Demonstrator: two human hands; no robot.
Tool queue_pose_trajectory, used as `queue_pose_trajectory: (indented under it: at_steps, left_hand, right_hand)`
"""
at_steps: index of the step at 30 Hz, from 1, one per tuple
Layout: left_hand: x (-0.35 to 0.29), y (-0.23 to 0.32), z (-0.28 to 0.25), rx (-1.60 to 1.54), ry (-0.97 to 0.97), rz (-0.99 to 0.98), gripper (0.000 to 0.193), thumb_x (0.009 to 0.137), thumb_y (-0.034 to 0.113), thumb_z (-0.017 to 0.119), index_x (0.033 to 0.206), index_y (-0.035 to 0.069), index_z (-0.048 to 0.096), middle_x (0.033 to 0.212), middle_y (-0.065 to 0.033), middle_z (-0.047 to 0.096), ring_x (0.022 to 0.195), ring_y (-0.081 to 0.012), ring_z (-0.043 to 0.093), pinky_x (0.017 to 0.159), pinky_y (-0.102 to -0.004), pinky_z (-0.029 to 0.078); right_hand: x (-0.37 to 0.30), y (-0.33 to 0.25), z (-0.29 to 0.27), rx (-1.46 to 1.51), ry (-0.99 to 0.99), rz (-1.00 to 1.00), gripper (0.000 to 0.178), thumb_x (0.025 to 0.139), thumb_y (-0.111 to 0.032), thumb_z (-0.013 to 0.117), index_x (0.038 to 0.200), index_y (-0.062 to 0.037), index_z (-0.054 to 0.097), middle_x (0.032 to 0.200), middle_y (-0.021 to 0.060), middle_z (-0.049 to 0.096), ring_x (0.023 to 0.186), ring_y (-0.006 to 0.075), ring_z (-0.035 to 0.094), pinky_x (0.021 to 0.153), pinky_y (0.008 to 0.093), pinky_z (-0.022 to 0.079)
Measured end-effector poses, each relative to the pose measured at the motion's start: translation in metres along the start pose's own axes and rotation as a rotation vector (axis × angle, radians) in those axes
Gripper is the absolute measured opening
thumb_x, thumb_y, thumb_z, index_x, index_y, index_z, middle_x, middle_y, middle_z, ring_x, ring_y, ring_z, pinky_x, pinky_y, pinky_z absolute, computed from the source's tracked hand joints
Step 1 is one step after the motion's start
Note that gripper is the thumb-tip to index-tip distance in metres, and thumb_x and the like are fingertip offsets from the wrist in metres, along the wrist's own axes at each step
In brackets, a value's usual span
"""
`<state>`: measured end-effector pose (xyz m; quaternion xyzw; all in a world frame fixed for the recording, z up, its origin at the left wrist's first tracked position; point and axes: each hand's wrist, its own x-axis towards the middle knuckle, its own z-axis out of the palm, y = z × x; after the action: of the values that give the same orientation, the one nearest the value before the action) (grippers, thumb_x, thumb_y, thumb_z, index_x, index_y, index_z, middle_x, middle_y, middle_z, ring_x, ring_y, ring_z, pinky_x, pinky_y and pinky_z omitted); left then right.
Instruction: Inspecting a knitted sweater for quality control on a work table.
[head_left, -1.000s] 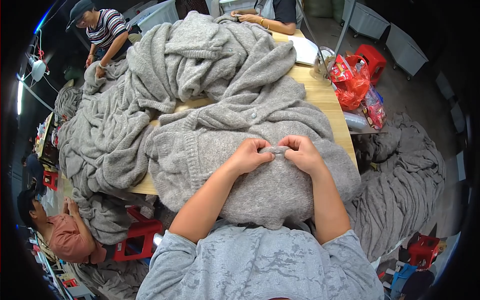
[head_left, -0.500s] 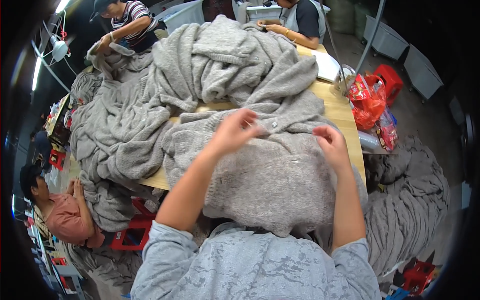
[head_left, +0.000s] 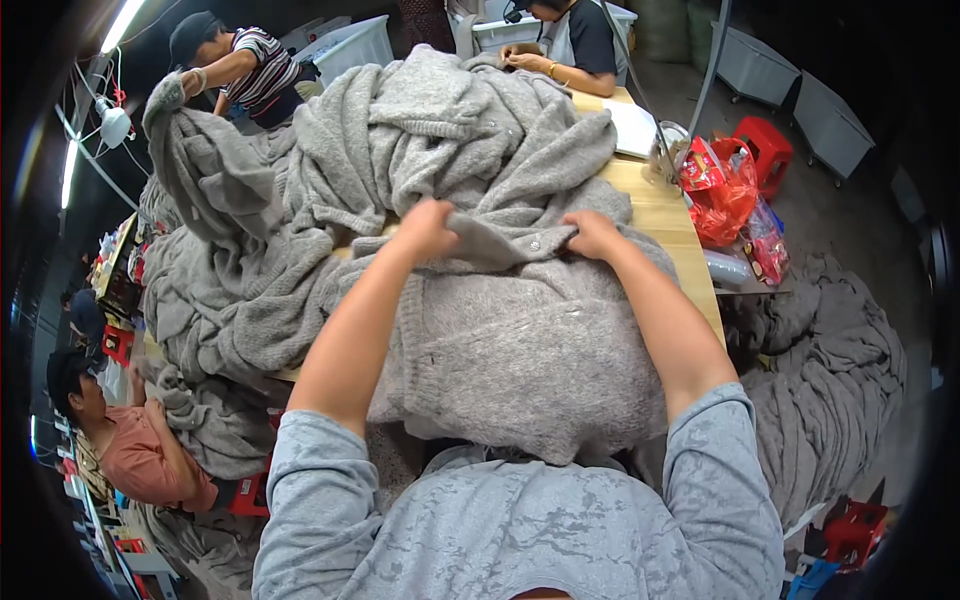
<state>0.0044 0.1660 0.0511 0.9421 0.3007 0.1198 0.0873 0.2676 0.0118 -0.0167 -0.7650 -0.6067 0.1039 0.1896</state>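
A grey knitted cardigan [head_left: 530,350] lies across the near edge of the table, its lower part hanging toward my lap. My left hand [head_left: 430,230] is closed on the cardigan's far edge, slightly smeared by motion. My right hand [head_left: 592,236] pinches the same band farther right. Between the two hands the band is drawn out, with a small shiny button [head_left: 535,246] near my right fingers. On the cardigan's left side a ribbed edge [head_left: 411,340] runs down toward me.
A large heap of grey knitwear [head_left: 350,130] covers the wooden table [head_left: 660,205]. Co-workers sit at the far side and left; one lifts a garment [head_left: 215,160]. Red plastic bags [head_left: 722,195], a red stool [head_left: 765,155] and more piled knitwear [head_left: 820,390] stand to the right.
Both my hands have moved forward and closed on the cardigan's band, which is now raised between them. At the far left, a co-worker has lifted a grey garment higher.
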Motion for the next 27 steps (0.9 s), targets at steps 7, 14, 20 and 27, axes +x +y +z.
queue_pose_trajectory:
  at_steps: [7, 14, 20, 27]
  left_hand:
    - [-0.073, 0.0, -0.063, -0.131, 0.411, 0.282, 0.012, 0.063, -0.005, 0.058, 0.066, 0.002, 0.049, 0.072, -0.0124, 0.051, 0.07, -0.0327, 0.053, 0.064, -0.0386, 0.043]
    - [-0.169, 0.033, -0.04, -0.159, 0.015, 0.318, 0.021, 0.062, -0.004, 0.066, 0.075, 0.005, 0.052, 0.081, -0.0112, 0.053, 0.084, -0.0304, 0.051, 0.073, -0.0375, 0.042]
    - [-0.169, 0.021, -0.014, -0.146, -0.042, 0.211, 0.016, 0.068, -0.004, 0.062, 0.079, 0.002, 0.052, 0.083, -0.0145, 0.054, 0.084, -0.0351, 0.05, 0.074, -0.041, 0.041]
    - [-0.177, 0.053, -0.031, -0.468, 0.18, -0.052, 0.019, 0.083, 0.012, 0.06, 0.098, 0.0, 0.056, 0.09, -0.0147, 0.057, 0.086, -0.0272, 0.056, 0.077, -0.0339, 0.044]
  right_hand:
    - [-0.083, -0.006, -0.101, -0.105, 0.592, -0.271, 0.025, 0.063, 0.006, 0.054, 0.086, -0.0029, 0.053, 0.08, 0.0172, 0.057, 0.081, 0.0367, 0.056, 0.068, 0.044, 0.043]
    - [-0.192, -0.099, -0.095, 0.014, 0.371, -0.285, 0.049, 0.075, -0.014, 0.065, 0.121, -0.0051, 0.049, 0.129, 0.0153, 0.045, 0.121, 0.0329, 0.042, 0.098, 0.0385, 0.037]
    - [-0.181, -0.082, -0.1, -0.324, -0.312, 0.508, 0.041, 0.087, -0.031, 0.051, 0.117, -0.0032, 0.054, 0.123, 0.0203, 0.051, 0.117, 0.0351, 0.047, 0.095, 0.0443, 0.038]
    - [-0.19, -0.109, -0.03, 0.028, 0.385, -0.331, 0.025, 0.074, -0.012, 0.061, 0.097, -0.0036, 0.059, 0.103, 0.0152, 0.061, 0.103, 0.0337, 0.054, 0.09, 0.0437, 0.04]
